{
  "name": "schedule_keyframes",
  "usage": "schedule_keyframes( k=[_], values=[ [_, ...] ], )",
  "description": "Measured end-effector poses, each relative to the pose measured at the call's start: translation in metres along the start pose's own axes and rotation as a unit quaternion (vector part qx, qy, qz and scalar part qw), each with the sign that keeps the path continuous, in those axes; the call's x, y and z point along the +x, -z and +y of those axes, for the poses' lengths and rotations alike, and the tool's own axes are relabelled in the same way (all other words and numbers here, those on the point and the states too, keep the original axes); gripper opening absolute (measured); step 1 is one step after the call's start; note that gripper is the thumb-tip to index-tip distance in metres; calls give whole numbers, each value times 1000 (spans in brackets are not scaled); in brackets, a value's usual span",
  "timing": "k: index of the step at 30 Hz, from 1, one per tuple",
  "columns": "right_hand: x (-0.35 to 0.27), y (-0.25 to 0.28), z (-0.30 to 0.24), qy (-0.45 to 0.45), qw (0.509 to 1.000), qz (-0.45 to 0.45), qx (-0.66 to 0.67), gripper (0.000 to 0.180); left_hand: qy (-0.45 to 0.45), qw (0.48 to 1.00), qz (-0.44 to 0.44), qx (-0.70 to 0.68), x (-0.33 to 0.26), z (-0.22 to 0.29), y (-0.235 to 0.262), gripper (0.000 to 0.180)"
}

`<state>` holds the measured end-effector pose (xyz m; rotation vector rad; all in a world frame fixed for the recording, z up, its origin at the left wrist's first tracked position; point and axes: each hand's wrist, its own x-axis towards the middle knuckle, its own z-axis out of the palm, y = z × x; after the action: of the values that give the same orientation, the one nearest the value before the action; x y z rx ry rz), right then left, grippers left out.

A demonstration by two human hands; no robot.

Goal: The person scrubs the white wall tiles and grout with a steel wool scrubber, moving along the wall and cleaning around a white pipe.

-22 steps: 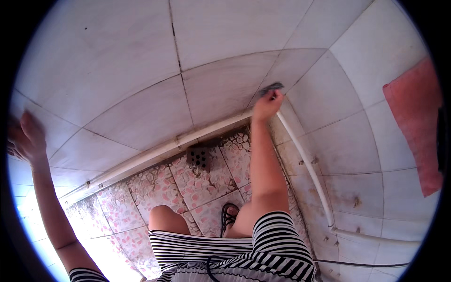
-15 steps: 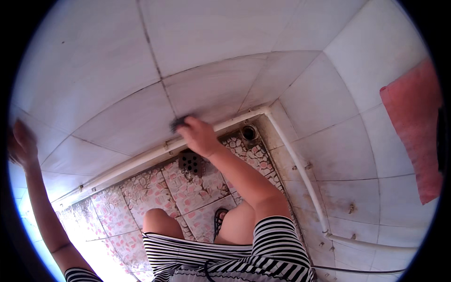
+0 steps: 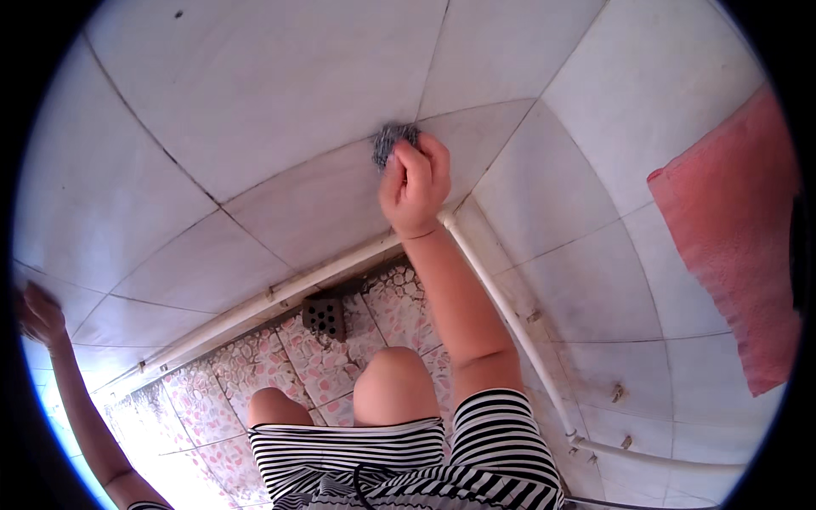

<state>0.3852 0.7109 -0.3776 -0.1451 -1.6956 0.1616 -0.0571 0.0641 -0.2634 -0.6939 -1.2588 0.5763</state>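
Observation:
My right hand (image 3: 416,186) is closed around a grey steel wool scrubber (image 3: 393,145), its fingers bent over one side. The scrubber presses on the white tiled wall (image 3: 314,76), where grout lines meet beside it. Out at the far left, my left hand (image 3: 41,314) rests against the same wall with its fingers stretched; some of them fade into the dark rim of the view. Its palm faces the tiles and holds nothing that shows.
A white pipe (image 3: 348,257) runs along the wall's foot and turns down the right wall. A perforated brick (image 3: 324,318) stands on the pink-patterned floor (image 3: 242,374). At right hangs a red cloth (image 3: 731,229); small pipe brackets (image 3: 618,393) stick out below it.
My right hand has carried the scrubber up the wall and to the right, away from the pipe. My left hand stays on the wall. The view has shifted, and the floor drain is now hidden.

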Motion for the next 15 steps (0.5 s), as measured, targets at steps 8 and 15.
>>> schedule_keyframes(
  k=[8,15],
  values=[
    [16,20,37,-169,979,92,-65,11,18,991,63,-113,19,5,15,19],
    [10,27,61,-49,997,47,-45,15,104,984,24,-145,27,13,19,41]
  ],
)
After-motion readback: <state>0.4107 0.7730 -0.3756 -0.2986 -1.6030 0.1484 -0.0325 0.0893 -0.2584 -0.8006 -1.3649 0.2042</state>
